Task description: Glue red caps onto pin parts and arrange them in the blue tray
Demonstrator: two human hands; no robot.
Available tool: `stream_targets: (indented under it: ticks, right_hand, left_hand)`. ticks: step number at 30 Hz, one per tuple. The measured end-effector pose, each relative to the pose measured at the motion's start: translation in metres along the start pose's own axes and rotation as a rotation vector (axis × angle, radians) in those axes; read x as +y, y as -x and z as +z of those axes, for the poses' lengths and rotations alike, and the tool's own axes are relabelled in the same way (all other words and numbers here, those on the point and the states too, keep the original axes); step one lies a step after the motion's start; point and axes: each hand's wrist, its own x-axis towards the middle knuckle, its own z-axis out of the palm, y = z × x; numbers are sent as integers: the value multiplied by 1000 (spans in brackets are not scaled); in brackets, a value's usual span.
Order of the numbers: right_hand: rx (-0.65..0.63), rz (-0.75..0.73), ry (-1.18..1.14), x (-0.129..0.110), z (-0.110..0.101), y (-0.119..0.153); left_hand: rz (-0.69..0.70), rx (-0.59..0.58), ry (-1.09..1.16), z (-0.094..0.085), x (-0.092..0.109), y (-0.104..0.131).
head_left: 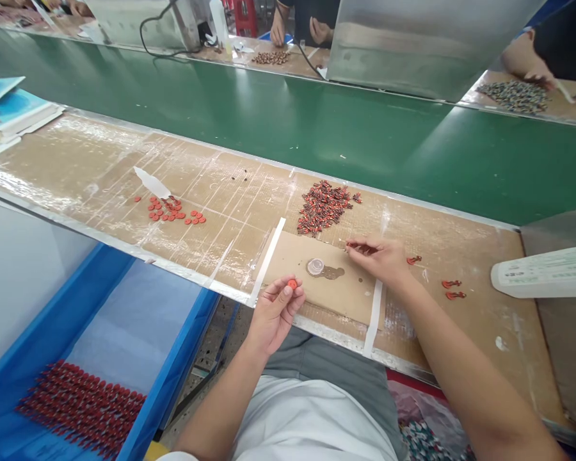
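Observation:
Between thumb and fingers, my left hand (276, 312) pinches a small red disc (292, 283) near the table's front edge. My right hand (377, 257) is closed in a pinch at the cardboard's far edge, with a small red piece (348, 244) at its fingertips. Under and between the hands lies a cardboard sheet (302, 246), taped at both sides. A small round dish (315, 266) sits on it beside a dark wet stain (333, 273). Just beyond is a pile of small red and dark pieces (324, 206). Several red discs (166, 210) lie loose to the left.
Red figures (454, 283) lie right of my right hand, near a white bottle (542, 272). A blue bin (173, 358) at lower left holds rows of red pieces (84, 406). Beyond the table runs a green belt (269, 115); other people's hands (278, 31) work across it.

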Motion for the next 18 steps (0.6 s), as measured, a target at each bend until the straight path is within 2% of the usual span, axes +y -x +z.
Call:
stream_targets:
  ticks: [7,10,14,16,18]
  right_hand:
    - [-22,-29,31,-2,6,13]
    - [80,36,-138,-13,13,18]
    - [268,141,-387,-40,32,31]
    - [326,107,-394,-52,42,37]
    - [352,11,-322,-58,49,41]
  left_hand:
    - [31,-25,-64,-6,-4,-11]
    - [57,-54,-116,-6,-9,-11]
    - [89,-67,-139,-6,-14,-12]
    - [101,-71,-133,-6,-15,-13]
    - [107,-67,-126,-5,-15,-14]
